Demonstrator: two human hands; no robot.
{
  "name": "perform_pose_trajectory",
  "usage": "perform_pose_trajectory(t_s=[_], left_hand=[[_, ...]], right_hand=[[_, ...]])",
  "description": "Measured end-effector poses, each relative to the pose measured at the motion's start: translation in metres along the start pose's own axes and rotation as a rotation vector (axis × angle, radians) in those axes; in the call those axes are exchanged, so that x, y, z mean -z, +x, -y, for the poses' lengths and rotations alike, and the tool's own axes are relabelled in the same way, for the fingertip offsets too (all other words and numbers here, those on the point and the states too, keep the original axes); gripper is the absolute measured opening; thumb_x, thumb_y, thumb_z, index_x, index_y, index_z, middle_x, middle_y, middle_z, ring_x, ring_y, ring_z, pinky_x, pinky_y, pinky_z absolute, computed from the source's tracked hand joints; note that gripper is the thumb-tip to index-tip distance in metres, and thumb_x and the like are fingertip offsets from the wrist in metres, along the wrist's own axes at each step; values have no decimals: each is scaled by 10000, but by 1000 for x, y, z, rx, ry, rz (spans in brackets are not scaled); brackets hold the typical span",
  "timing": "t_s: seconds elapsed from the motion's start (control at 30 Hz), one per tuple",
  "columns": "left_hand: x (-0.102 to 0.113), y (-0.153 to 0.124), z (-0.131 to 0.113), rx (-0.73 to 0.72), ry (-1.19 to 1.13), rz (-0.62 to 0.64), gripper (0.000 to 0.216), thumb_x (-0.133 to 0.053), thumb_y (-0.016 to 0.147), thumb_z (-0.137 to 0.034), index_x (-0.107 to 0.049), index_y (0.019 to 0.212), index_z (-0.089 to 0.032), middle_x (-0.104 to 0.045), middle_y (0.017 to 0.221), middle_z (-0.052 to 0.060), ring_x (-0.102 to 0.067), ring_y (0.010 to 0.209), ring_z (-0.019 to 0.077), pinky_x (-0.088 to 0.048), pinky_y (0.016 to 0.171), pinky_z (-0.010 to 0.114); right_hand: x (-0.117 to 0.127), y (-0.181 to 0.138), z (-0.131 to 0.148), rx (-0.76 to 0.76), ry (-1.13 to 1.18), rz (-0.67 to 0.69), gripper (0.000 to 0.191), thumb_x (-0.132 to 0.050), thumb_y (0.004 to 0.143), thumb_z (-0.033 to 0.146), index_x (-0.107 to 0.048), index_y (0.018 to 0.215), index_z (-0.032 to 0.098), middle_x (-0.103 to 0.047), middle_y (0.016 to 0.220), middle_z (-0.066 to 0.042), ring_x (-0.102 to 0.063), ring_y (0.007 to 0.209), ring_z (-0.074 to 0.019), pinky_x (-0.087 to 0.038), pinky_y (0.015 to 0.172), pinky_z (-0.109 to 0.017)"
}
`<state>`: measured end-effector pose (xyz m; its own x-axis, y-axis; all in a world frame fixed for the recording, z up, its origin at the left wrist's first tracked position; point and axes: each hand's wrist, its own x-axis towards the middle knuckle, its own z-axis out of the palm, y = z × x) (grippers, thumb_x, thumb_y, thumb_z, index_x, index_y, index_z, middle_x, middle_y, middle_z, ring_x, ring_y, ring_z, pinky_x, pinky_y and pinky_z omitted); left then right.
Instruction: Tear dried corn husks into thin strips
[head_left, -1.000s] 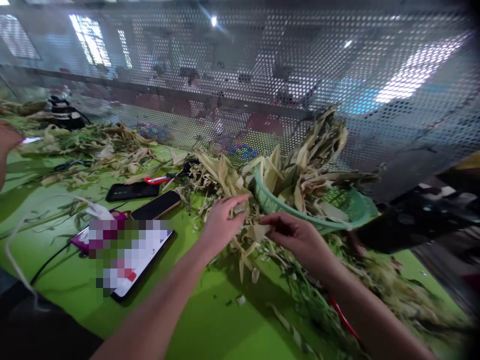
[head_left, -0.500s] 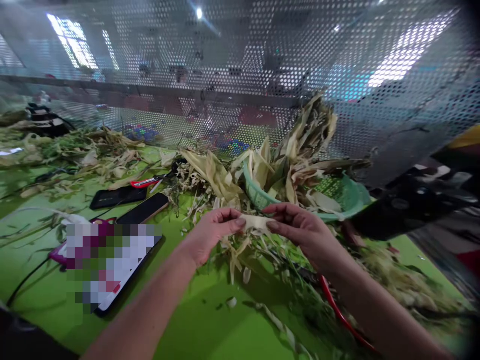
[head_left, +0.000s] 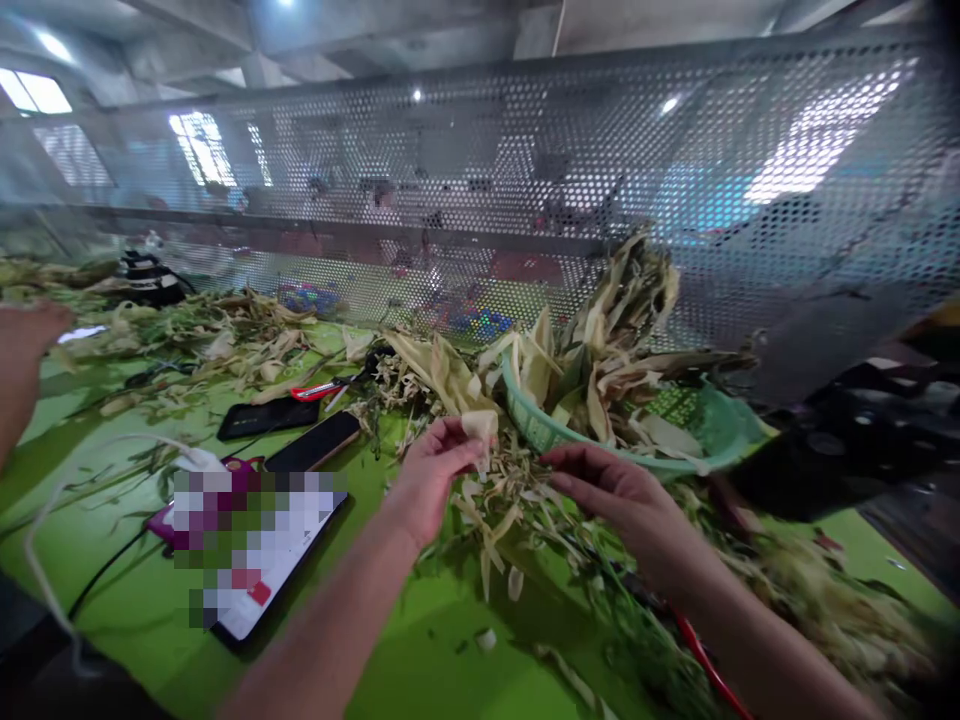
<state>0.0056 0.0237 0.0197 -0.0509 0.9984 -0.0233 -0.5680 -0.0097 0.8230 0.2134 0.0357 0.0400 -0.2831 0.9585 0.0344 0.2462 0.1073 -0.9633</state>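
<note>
Pinched between the thumb and fingers of my left hand (head_left: pixel 431 480) is a small pale piece of corn husk (head_left: pixel 480 428), its loose end standing up. My right hand (head_left: pixel 611 490) hovers to the right of it, thumb and forefinger slightly apart, with nothing visible between them. Beneath both hands lies a heap of husk scraps (head_left: pixel 502 500) on the green table (head_left: pixel 405 640). Just behind my right hand, a green plastic basket (head_left: pixel 540 432) holds long dried corn husks (head_left: pixel 600 370).
Two dark phones (head_left: pixel 313 443) and a tablet (head_left: pixel 281 560) lie on the left, near a red utility knife (head_left: pixel 315 391). A red handle (head_left: pixel 705 660) shows under my right forearm. Another person's hand (head_left: pixel 30 325) reaches in at far left. A perforated metal screen (head_left: pixel 465 160) stands behind.
My right hand has let go of the husk piece and drawn slightly away; the piece now stays in my left hand alone. The view has tilted up, and another person's hand has appeared at left.
</note>
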Motion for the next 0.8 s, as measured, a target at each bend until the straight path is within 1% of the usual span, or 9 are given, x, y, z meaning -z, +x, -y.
perform_pose_trajectory(t_s=[0.1, 0.17, 0.23, 0.33, 0.47, 0.57, 0.63, 0.73, 0.8], left_hand=[[-10, -7, 9, 29, 10, 35, 274, -803, 637, -196, -674, 876, -159, -716, 874, 44, -626, 784, 110, -450, 736, 225], [-15, -11, 13, 48, -15, 45, 267, -805, 635, -174, -667, 862, -153, -707, 868, 38, -627, 801, 110, -460, 784, 236], [-18, -14, 17, 77, -51, 50, 268, -810, 629, -164, -662, 853, -159, -695, 852, 22, -626, 795, 107, -466, 800, 243], [-19, -17, 21, 129, -80, 60, 295, -829, 608, -177, -667, 854, -167, -687, 841, 13, -625, 789, 115, -475, 799, 257], [-20, -18, 24, 145, -78, 82, 286, -841, 589, -187, -668, 816, -157, -675, 831, 14, -603, 766, 102, -461, 763, 232], [-19, -18, 24, 166, -13, 66, 279, -822, 626, -245, -659, 836, -158, -661, 833, 20, -584, 741, 103, -438, 697, 225], [-17, -17, 24, 116, 106, -15, 269, -795, 664, -280, -639, 851, -167, -642, 820, 14, -568, 736, 109, -423, 678, 230], [-16, -19, 20, -76, 331, -182, 234, -750, 717, -304, -593, 847, -190, -598, 788, -6, -538, 726, 115, -412, 679, 240], [-17, -22, 17, -189, 460, -187, 197, -707, 764, -323, -588, 864, -202, -593, 810, 0, -539, 750, 129, -419, 700, 253]], right_hand=[[-9, -5, 1, 22, -4, 62, 372, -697, 767, 479, -657, 1001, 193, -648, 877, -34, -549, 741, -164, -427, 641, -264], [-14, -9, 2, 31, -28, 88, 376, -684, 782, 480, -647, 1019, 190, -634, 850, -26, -534, 714, -154, -413, 615, -255], [-18, -12, 2, 26, -55, 97, 374, -681, 789, 476, -640, 1026, 190, -601, 764, -3, -493, 639, -133, -374, 556, -238], [-22, -14, 0, 34, -53, 64, 335, -681, 792, 465, -639, 978, 189, -563, 691, 18, -452, 582, -117, -341, 516, -228], [-24, -14, -4, 82, -44, -14, 265, -681, 791, 437, -630, 865, 188, -582, 715, 5, -494, 617, -130, -382, 538, -234], [-22, -13, -4, 90, -32, -58, 239, -684, 788, 418, -613, 831, 194, -586, 707, 7, -522, 613, -135, -417, 546, -242], [-20, -12, -3, 105, -12, -84, 232, -684, 790, 411, -602, 827, 197, -586, 696, 10, -544, 602, -139, -443, 556, -254], [-15, -11, -3, 143, -12, -136, 216, -688, 796, 392, -595, 832, 200, -587, 699, 9, -557, 599, -142, -469, 576, -272], [-13, -11, -4, 159, -39, -173, 206, -689, 798, 382, -599, 847, 203, -589, 711, 5, -550, 602, -143, -470, 576, -276]])
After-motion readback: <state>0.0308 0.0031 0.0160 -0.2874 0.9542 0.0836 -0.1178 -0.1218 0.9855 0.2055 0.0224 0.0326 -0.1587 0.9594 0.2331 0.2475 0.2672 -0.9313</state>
